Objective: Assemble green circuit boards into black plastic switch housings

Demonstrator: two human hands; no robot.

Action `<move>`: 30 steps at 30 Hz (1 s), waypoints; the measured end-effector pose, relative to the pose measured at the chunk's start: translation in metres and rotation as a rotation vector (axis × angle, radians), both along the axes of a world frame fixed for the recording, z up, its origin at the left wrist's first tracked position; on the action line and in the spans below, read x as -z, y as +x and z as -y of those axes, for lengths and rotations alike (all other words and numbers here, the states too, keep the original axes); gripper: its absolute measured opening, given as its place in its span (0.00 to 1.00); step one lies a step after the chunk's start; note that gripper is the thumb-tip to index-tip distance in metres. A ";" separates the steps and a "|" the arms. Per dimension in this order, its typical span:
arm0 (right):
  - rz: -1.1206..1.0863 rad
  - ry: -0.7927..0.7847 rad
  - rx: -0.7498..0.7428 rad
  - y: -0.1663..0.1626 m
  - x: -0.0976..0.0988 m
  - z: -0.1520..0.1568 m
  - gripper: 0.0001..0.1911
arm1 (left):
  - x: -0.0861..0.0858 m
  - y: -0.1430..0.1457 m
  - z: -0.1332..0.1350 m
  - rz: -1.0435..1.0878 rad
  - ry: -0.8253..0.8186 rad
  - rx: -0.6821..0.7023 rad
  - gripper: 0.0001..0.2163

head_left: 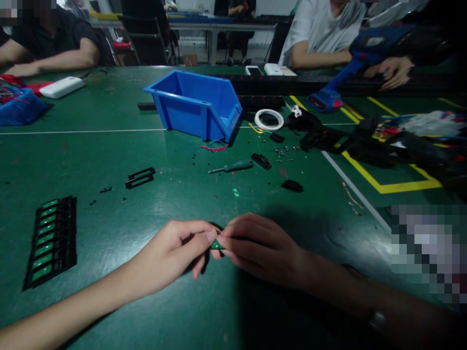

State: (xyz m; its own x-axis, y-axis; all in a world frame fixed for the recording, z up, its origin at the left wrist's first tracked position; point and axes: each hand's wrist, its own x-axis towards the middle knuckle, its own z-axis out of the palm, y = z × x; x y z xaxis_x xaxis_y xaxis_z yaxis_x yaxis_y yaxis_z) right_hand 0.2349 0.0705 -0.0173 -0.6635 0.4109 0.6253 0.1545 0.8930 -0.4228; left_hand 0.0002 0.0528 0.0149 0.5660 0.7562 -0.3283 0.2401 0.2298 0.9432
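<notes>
Near the front middle of the green table, my left hand (182,245) and my right hand (260,240) meet around a small green circuit board (216,244). Both thumbs pinch it, and the fingers cover most of it; a dark edge shows just behind. Beyond my hands lies a screwdriver (233,166) with a teal handle. Two small black plastic parts sit to its right, a black housing piece (261,161) and a second black piece (292,185). Off to the left, a black tray (65,238) holds several green boards in a column.
A blue bin (197,104) stands mid-table, with a white ring (269,119) and loose screws (282,152) to its right. Black frames (140,178) lie left. Co-workers sit across the table; a blue power drill (335,87) is at the right near one's hand.
</notes>
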 end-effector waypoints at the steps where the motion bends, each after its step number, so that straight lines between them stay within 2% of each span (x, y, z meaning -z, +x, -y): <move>1: 0.004 -0.001 -0.002 0.000 0.000 0.000 0.11 | 0.001 0.000 0.000 0.009 0.002 -0.001 0.19; 8: -0.001 0.015 0.031 0.000 -0.003 -0.001 0.08 | 0.003 0.003 0.000 0.039 0.028 -0.010 0.19; 14: -0.023 -0.057 0.045 -0.001 0.000 -0.001 0.11 | 0.004 0.004 0.002 0.096 0.009 -0.065 0.18; 18: -0.051 -0.243 0.035 -0.001 -0.004 -0.001 0.15 | 0.009 0.003 0.004 0.091 0.017 -0.101 0.17; 23: -0.024 -0.648 0.071 -0.003 -0.015 0.001 0.08 | 0.013 0.003 0.005 0.135 0.054 -0.126 0.15; 25: -0.008 -0.789 0.042 -0.006 -0.019 0.004 0.11 | 0.013 0.004 0.006 0.182 0.080 -0.129 0.13; 30: -0.072 -0.921 0.025 -0.013 -0.020 0.010 0.13 | 0.012 0.005 0.009 0.244 0.106 -0.107 0.10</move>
